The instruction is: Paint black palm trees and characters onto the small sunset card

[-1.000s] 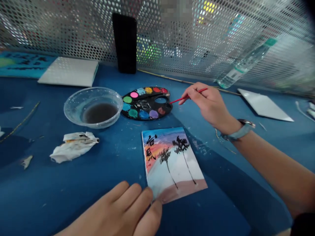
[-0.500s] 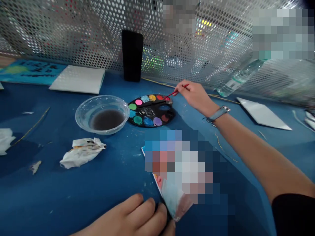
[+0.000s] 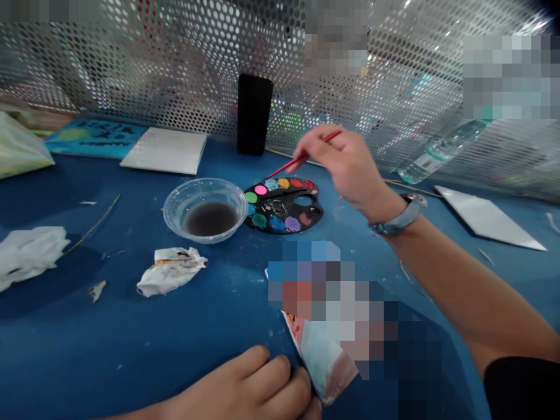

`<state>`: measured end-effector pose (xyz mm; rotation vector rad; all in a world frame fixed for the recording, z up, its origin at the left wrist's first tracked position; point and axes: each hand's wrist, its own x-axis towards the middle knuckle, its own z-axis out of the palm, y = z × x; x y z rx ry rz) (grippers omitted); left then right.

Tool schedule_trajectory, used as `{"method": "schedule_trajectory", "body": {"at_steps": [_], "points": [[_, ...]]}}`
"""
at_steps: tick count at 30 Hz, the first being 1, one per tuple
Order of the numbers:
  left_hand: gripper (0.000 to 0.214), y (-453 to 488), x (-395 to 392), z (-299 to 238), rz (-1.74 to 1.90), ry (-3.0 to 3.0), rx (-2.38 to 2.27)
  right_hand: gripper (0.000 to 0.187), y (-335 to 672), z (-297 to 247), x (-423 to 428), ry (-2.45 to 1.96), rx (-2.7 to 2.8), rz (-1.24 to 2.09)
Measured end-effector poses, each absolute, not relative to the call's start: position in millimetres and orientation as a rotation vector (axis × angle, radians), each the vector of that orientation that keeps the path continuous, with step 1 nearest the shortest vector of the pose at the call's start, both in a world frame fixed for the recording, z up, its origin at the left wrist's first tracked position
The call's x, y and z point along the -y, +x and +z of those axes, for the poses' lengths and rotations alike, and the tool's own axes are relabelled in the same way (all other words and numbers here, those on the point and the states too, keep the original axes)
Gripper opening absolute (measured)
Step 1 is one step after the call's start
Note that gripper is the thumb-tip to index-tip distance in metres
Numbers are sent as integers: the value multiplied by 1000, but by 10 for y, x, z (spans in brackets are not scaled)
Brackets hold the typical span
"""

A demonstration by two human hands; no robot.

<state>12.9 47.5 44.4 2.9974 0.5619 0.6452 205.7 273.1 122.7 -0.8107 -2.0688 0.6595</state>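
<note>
Here the right hand (image 3: 345,166) hangs above the round black paint palette (image 3: 284,205), wrist bent, pinching a thin red paintbrush (image 3: 301,156). The left hand (image 3: 254,391) lies flat, fingers unclenched, pressing the small painted card (image 3: 326,364).

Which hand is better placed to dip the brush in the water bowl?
Right. The right hand holds the red paintbrush above the paint palette, beside the water bowl. The left hand pins the small painting.

Painted card (image 3: 326,364): upper portion pixelated, only the lower corner visible. Left hand (image 3: 249,391): cut off by the bottom edge. Brush (image 3: 291,163) tip: too small to resolve.
</note>
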Motion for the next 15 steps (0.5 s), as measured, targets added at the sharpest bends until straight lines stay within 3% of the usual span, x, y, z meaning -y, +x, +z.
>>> {"method": "schedule_trajectory", "body": {"at_steps": [6, 10, 15], "points": [[33, 73, -460, 489, 587, 3039, -575, 27, 1155, 1280, -2417, -680, 2767, 647], [31, 67, -447, 461, 577, 3060, -564, 32, 981, 1236, -2456, -760, 2763, 673], [32, 71, -442, 449, 605, 3042, -588, 24, 1215, 1277, -2572, -722, 2501, 813]]}}
